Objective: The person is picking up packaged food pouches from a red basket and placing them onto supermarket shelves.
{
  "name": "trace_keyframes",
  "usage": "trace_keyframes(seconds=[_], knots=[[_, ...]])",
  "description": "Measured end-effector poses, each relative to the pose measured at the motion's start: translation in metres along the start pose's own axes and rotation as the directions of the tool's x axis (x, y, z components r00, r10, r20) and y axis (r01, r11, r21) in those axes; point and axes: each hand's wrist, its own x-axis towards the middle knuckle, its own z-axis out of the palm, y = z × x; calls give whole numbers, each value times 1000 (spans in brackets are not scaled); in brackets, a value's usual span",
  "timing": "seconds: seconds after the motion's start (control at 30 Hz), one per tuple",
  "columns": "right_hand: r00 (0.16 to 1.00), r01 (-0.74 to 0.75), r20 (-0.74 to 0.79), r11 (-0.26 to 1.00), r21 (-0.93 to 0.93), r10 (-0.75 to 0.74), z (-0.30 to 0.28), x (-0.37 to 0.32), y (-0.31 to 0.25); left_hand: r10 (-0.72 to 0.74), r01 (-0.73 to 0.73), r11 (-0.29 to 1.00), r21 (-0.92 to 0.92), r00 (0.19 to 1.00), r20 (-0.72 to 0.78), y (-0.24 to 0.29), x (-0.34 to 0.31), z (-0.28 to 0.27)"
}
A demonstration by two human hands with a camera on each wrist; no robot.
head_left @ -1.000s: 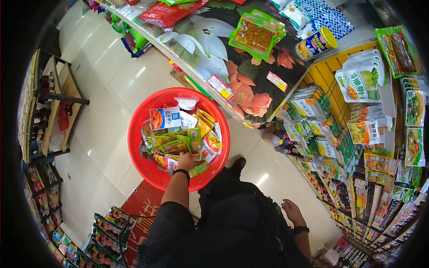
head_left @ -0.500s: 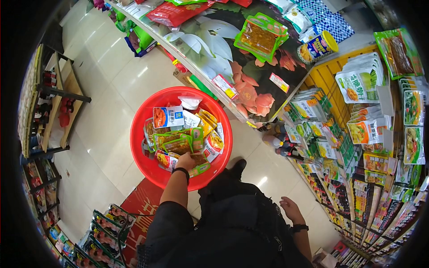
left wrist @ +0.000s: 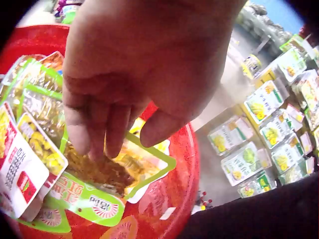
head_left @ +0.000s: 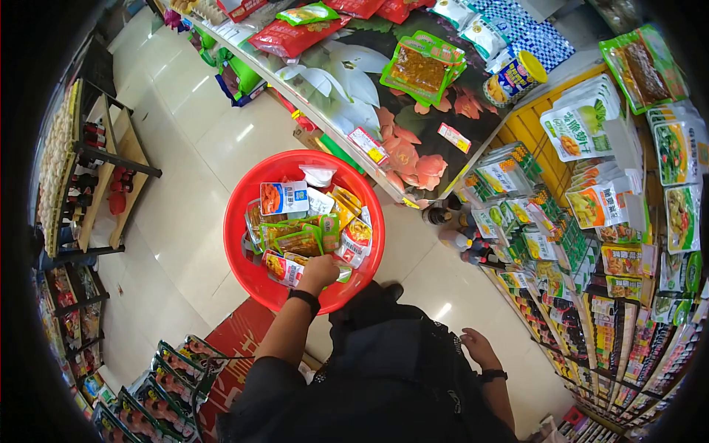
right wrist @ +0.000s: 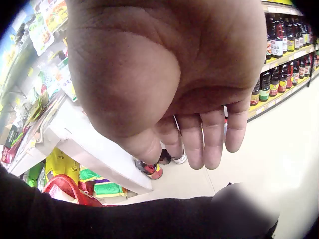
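In the red basin [head_left: 244,282] lie several flat food packets, some green-edged with brown contents, others white or yellow. My left hand [head_left: 319,276] is over the basin's near side. In the left wrist view, that hand [left wrist: 144,74] points its loosely bent fingers down at a green-edged packet [left wrist: 94,169], thumb held apart; whether the fingertips touch it cannot be told. Beside it is a white packet [left wrist: 25,169] with a food picture. My right hand [head_left: 481,350] hangs by my side; the right wrist view shows the hand [right wrist: 169,89] empty, its fingers relaxed.
A flower-patterned table [head_left: 354,63] behind the basin bears green packets [head_left: 419,68], red bags [head_left: 295,37] and a tin [head_left: 515,77]. Racks of hanging packets [head_left: 583,136] line the right. Wooden shelves [head_left: 125,173] stand at the left, with a red mat [head_left: 236,340] nearer.
My left hand has moved slightly right and looks larger in the head view, now covering more of the packets beneath it. The head view has shifted a little. My right hand stays at my side.
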Motion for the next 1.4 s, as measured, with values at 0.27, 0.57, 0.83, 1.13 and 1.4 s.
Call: trace_keyframes(seconds=[0.27, 0.57, 0.83, 1.13, 1.4], knots=[[956, 280, 53, 952, 123, -288, -15, 45, -18, 338, -367, 930, -37, 889, -310, 129, -85, -99], [696, 162, 223, 451, 878, -683, -59, 18, -97, 822, -867, 480, -131, 497, -277, 304, -202, -150], [651, 423, -245, 75, 903, -719, -97, -23, -77, 846, -855, 518, -24, 516, -134, 341, -238, -100], [620, 559, -344, 89, 825, -705, -121, -57, -60, 799, -807, 591, -6, 586, -133, 355, -250, -63], [649, 555, -500, -92, 827, -573, -131, -50, -45, 796, -807, 578, 121, 526, -299, 392, -261, -71]])
